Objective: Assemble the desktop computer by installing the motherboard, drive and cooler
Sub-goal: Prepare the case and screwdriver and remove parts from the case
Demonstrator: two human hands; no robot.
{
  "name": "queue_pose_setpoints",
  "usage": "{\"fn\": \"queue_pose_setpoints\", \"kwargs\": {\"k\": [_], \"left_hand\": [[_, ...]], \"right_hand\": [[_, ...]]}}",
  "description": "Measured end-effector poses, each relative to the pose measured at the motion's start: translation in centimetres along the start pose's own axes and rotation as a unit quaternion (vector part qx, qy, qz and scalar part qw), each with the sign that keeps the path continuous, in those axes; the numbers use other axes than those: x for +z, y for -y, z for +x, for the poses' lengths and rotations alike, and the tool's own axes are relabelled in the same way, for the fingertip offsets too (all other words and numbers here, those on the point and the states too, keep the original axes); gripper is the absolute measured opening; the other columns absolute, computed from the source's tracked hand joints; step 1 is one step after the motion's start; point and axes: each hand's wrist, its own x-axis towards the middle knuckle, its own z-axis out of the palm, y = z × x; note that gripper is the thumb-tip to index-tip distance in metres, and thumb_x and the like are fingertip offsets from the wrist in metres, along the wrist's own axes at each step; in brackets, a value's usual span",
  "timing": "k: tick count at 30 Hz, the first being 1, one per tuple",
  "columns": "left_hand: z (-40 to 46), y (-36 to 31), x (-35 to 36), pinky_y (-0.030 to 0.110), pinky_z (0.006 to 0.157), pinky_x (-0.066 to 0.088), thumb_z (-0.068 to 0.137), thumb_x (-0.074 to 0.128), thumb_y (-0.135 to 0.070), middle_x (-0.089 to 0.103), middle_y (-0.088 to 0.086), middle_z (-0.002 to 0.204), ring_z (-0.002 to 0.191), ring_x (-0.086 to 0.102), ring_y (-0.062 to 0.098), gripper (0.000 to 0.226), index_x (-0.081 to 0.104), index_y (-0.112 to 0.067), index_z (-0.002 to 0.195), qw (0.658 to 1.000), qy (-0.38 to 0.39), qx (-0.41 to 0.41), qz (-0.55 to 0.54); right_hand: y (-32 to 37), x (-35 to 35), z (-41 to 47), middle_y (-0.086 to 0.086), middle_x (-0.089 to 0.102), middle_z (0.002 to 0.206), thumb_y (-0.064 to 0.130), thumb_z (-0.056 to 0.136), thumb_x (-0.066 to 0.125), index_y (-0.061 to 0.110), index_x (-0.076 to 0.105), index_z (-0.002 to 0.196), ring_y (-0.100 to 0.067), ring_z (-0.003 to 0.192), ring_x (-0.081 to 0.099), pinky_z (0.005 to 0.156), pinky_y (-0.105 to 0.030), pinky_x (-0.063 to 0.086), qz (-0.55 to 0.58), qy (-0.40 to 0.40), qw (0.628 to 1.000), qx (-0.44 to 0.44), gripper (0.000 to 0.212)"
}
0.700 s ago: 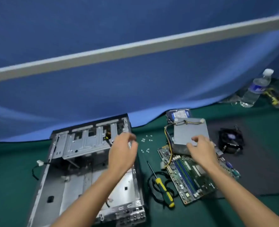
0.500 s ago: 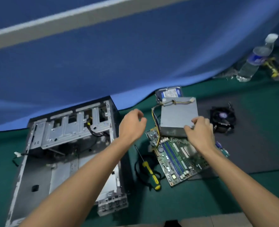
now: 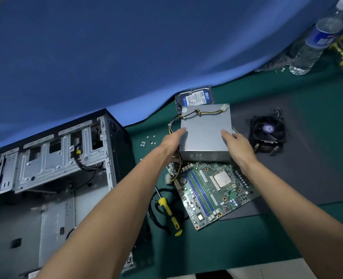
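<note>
Left hand [image 3: 171, 142] and right hand [image 3: 238, 147] grip the grey power supply [image 3: 204, 133] from either side, just beyond the motherboard [image 3: 213, 190]

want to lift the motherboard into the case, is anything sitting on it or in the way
Yes: the grey metal power supply box rests on the far edge of the green motherboard; both hands grip it. The open grey case lies left.

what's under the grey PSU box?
The power supply, gripped by left hand and right hand, covers the motherboard's far edge. Whether it rests there or is lifted is unclear.
</note>
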Motion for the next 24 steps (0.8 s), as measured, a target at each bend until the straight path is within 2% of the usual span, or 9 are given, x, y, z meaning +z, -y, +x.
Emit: {"fn": "queue_pose_setpoints", "kwargs": {"k": [3, 6, 8, 10, 13, 16, 19, 22, 24], "left_hand": [[0.5, 0.4, 0.2, 0.043, 0.094, 0.043, 0.088, 0.052, -0.054, 0.045, 0.012, 0.14, 0.122, 0.048, 0.03, 0.064, 0.04, -0.015, 0.138, 1.0, 0.016, -0.004, 0.025], [0.5, 0.9, 1.1, 0.046, 0.107, 0.034, 0.08, 0.058, -0.062, 0.021, 0.006, 0.155, 0.137, 0.03, 0.028, 0.095, 0.013, -0.017, 0.151, 0.996, 0.035, -0.007, 0.081], [0.3, 1.2, 1.6, 0.047, 0.112, 0.027, 0.078, 0.063, -0.059, 0.019, 0.007, 0.156, 0.138, 0.028, 0.029, 0.104, 0.001, -0.016, 0.15, 0.995, 0.021, 0.002, 0.093], [0.0, 1.6, 2.0, 0.044, 0.111, 0.028, 0.078, 0.066, -0.053, 0.032, 0.008, 0.15, 0.132, 0.037, 0.028, 0.094, 0.012, -0.017, 0.146, 0.996, 0.006, 0.031, 0.079], [-0.9, 1.8, 2.7, 0.038, 0.099, 0.035, 0.08, 0.066, -0.048, 0.047, 0.003, 0.136, 0.114, 0.049, 0.022, 0.068, 0.026, -0.023, 0.129, 0.995, -0.009, 0.082, 0.061], [-2.0, 1.4, 3.5, 0.038, 0.092, 0.035, 0.08, 0.062, -0.054, 0.033, 0.003, 0.133, 0.107, 0.046, 0.025, 0.07, 0.024, -0.032, 0.133, 0.987, -0.055, 0.114, 0.093], [-3.3, 0.4, 3.5, 0.032, 0.081, 0.033, 0.079, 0.059, -0.057, 0.027, 0.002, 0.12, 0.092, 0.049, 0.028, 0.069, 0.024, -0.037, 0.135, 0.97, -0.122, 0.163, 0.132], [-4.6, -0.7, 3.2, 0.034, 0.085, 0.04, 0.076, 0.061, -0.055, 0.03, 0.0, 0.11, 0.1, 0.05, 0.03, 0.062, 0.034, -0.035, 0.128, 0.95, -0.185, 0.226, 0.11], [-5.7, -1.6, 3.3, 0.033, 0.082, 0.038, 0.073, 0.063, -0.053, 0.03, -0.001, 0.105, 0.101, 0.042, 0.024, 0.058, 0.039, -0.033, 0.122, 0.928, -0.25, 0.264, 0.085]], "right_hand": [[-0.1, 0.5, 0.9, -0.001, 0.046, 0.143, 0.052, 0.092, 0.049, 0.013, 0.039, 0.143, -0.023, 0.131, 0.042, 0.11, -0.039, 0.031, 0.046, 0.009, 0.999, 0.008, 0.065], [0.0, 1.0, 1.2, 0.005, 0.055, 0.133, 0.048, 0.089, 0.056, 0.02, 0.049, 0.137, -0.019, 0.124, 0.049, 0.107, -0.036, 0.035, 0.113, 0.008, 0.994, 0.007, 0.056], [0.3, 1.1, 1.4, 0.009, 0.057, 0.129, 0.047, 0.087, 0.06, 0.024, 0.053, 0.133, -0.016, 0.121, 0.051, 0.105, -0.034, 0.035, 0.144, 0.014, 0.989, 0.009, 0.051], [0.4, 0.8, 1.7, 0.01, 0.06, 0.124, 0.045, 0.087, 0.061, 0.028, 0.058, 0.123, -0.015, 0.115, 0.055, 0.104, -0.035, 0.038, 0.149, 0.015, 0.989, 0.004, 0.04], [0.5, 0.1, 2.2, 0.008, 0.065, 0.118, 0.041, 0.089, 0.061, 0.03, 0.062, 0.111, -0.014, 0.104, 0.06, 0.098, -0.033, 0.043, 0.15, 0.005, 0.989, 0.006, 0.025], [0.7, -0.5, 2.1, 0.002, 0.066, 0.116, 0.045, 0.086, 0.062, 0.023, 0.063, 0.117, -0.022, 0.104, 0.062, 0.099, -0.045, 0.045, 0.183, 0.008, 0.982, 0.05, 0.038], [1.0, -0.7, 1.5, 0.002, 0.068, 0.113, 0.049, 0.086, 0.06, 0.027, 0.062, 0.117, -0.025, 0.104, 0.061, 0.096, -0.054, 0.042, 0.25, 0.058, 0.963, 0.086, 0.037], [1.7, -0.7, 0.6, -0.001, 0.073, 0.101, 0.043, 0.088, 0.059, 0.026, 0.063, 0.109, -0.025, 0.099, 0.066, 0.088, -0.057, 0.046, 0.36, 0.112, 0.923, 0.078, 0.027], [2.7, -0.6, -0.1, -0.006, 0.072, 0.107, 0.041, 0.088, 0.058, 0.021, 0.062, 0.113, -0.028, 0.1, 0.067, 0.087, -0.059, 0.047, 0.417, 0.143, 0.895, 0.073, 0.032]]}}
